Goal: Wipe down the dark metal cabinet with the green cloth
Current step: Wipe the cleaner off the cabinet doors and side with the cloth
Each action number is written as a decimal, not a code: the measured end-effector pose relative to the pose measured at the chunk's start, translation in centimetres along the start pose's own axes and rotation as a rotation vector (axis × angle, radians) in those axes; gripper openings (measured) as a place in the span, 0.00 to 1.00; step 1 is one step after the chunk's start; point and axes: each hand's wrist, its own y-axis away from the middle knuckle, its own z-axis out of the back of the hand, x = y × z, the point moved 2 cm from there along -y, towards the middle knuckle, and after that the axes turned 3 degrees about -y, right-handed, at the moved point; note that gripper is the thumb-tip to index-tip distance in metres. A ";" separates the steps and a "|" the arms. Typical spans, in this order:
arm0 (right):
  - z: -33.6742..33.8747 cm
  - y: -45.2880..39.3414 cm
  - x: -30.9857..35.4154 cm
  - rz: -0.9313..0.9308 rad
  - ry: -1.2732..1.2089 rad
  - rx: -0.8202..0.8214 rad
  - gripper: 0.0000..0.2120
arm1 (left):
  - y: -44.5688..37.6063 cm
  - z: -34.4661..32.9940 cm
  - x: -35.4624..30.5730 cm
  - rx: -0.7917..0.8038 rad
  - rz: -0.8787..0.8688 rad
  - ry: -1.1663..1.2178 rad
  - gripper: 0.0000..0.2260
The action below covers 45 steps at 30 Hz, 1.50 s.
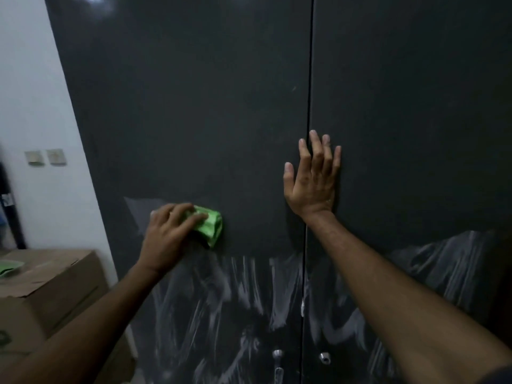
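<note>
Fingers [177, 214] pinch the green cloth [210, 225], bunched, long axis slanting down-right, against the cabinet [194, 106].

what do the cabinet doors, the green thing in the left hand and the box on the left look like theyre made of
Cabinet doors: smooth dark painted sheet, probably metal; a faint glare shows at the top and whitish wipe streaks sit on the surface.
Green cloth: soft fabric, bunched into folds under the left hand; the weave is too blurred to name.
Box: brown corrugated cardboard, matte, with creased flaps.
</note>
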 end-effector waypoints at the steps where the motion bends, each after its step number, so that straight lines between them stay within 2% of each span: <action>1: 0.0 0.0 0.0 0.000 0.003 0.001 0.26 | -1.6 0.5 0.6 -0.038 0.080 0.007 0.19; 3: 0.0 0.1 0.0 0.002 0.010 0.005 0.26 | -4.7 0.7 -0.1 -0.107 0.221 0.031 0.20; 5: -0.1 0.1 -0.1 0.006 0.013 0.009 0.26 | -5.7 -0.4 -2.4 -0.138 0.273 0.075 0.21; 6: 0.0 0.1 -0.2 0.008 0.014 0.010 0.26 | -5.0 -1.1 -3.6 -0.134 0.232 0.083 0.21; 8: 0.0 0.1 -0.3 0.015 0.009 0.010 0.26 | -1.3 -2.3 -4.6 -0.087 0.038 0.043 0.20; 10: -0.1 0.1 -0.2 0.021 0.003 0.011 0.27 | 3.1 -2.3 -2.7 0.000 -0.085 -0.010 0.20; 13: -0.3 0.2 -0.2 0.022 0.018 0.016 0.27 | 5.7 -0.4 2.9 0.020 0.065 -0.038 0.22; 15: -0.2 0.3 -0.2 0.029 0.023 0.032 0.28 | 3.9 0.9 5.2 -0.018 0.192 -0.046 0.21; 19: 0.3 0.2 0.0 0.049 0.027 0.063 0.29 | -2.1 1.3 3.6 -0.114 0.264 0.013 0.22; 21: 0.9 0.1 0.0 0.046 0.013 0.073 0.28 | -2.5 0.4 1.9 -0.121 0.187 0.032 0.21; 23: 1.3 -0.3 0.2 0.113 -0.063 0.087 0.27 | -0.5 -0.4 0.9 -0.067 0.002 0.004 0.24; 25: 1.3 -0.8 0.7 0.315 -0.154 0.117 0.27 | 2.6 -0.6 1.9 0.023 -0.163 -0.071 0.26; 26: 1.1 -1.1 0.9 0.430 -0.179 0.134 0.26 | 3.7 -0.4 3.1 0.038 -0.176 -0.101 0.26; 29: 0.1 -1.6 1.1 0.616 -0.160 0.194 0.26 | 3.3 1.0 7.1 -0.028 0.046 -0.081 0.23; 31: -0.5 -1.5 0.9 0.626 -0.129 0.187 0.27 | 0.8 1.8 8.1 -0.089 0.200 -0.056 0.22; 33: -0.9 -1.3 0.9 0.619 -0.107 0.174 0.28 | -2.2 1.9 7.1 -0.132 0.280 -0.023 0.25; 35: -0.9 -1.2 0.8 0.615 -0.092 0.176 0.28 | -4.0 1.0 5.2 -0.148 0.269 0.001 0.27; 37: -0.7 -1.2 0.8 0.624 -0.091 0.178 0.28 | -3.2 0.1 3.6 -0.143 0.143 -0.011 0.26; 39: -0.6 -1.3 1.0 0.624 -0.097 0.174 0.27 | 0.0 -0.2 3.7 -0.052 -0.041 -0.055 0.23; 41: -0.6 -1.3 1.2 0.617 -0.103 0.161 0.27 | 3.3 0.6 5.6 0.041 -0.133 -0.110 0.22; 43: -0.6 -1.2 1.2 0.612 -0.104 0.151 0.27 | 4.1 2.1 8.7 0.038 -0.054 -0.112 0.21; 45: -0.7 -1.1 1.1 0.614 -0.115 0.140 0.27 | 2.1 3.5 11.3 -0.024 0.111 -0.090 0.21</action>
